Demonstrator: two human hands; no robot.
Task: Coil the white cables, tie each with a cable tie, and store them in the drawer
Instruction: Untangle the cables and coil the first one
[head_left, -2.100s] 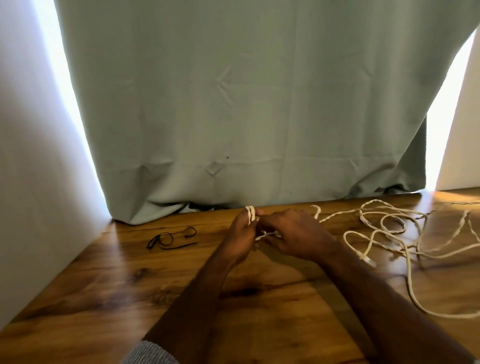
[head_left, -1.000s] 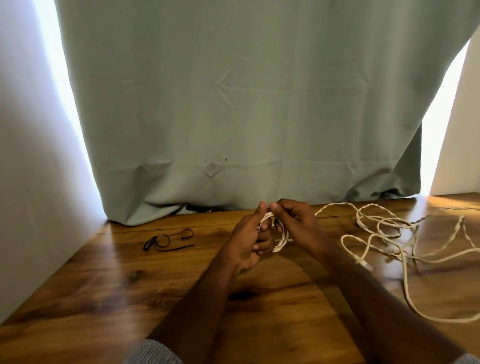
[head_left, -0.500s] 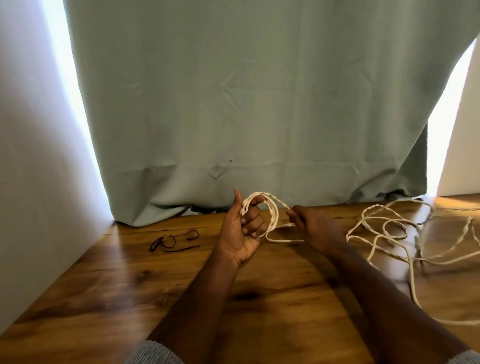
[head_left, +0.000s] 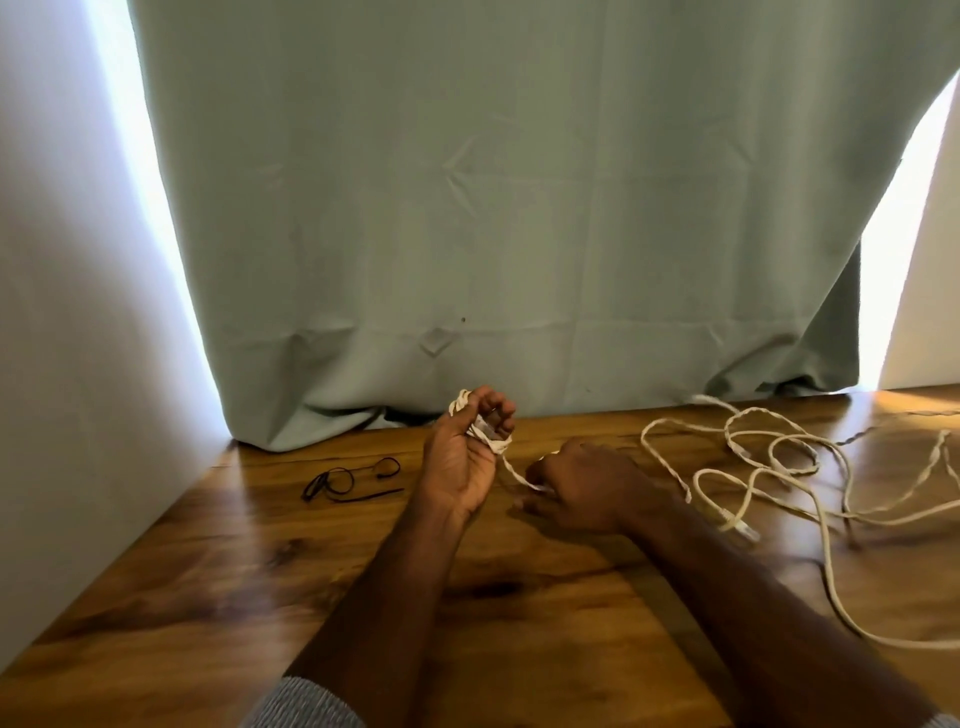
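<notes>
Lying on the wooden tabletop (head_left: 208, 597) at left are black cable ties (head_left: 345, 480). Left hand (head_left: 460, 457) grip is closed on a coiled white cable (head_left: 480, 428); right hand (head_left: 587, 491) pinches its strand. Loose cable (head_left: 779, 467) sprawls right.

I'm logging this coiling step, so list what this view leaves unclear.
- Coil: head view; left hand curls over it, so the loop count is hidden.
- Cable held by right hand: knuckles hide the grip.
- Loose cable: cut off by the right edge.
- Black cable ties: too small to count.
- Drawer: not shown.
</notes>
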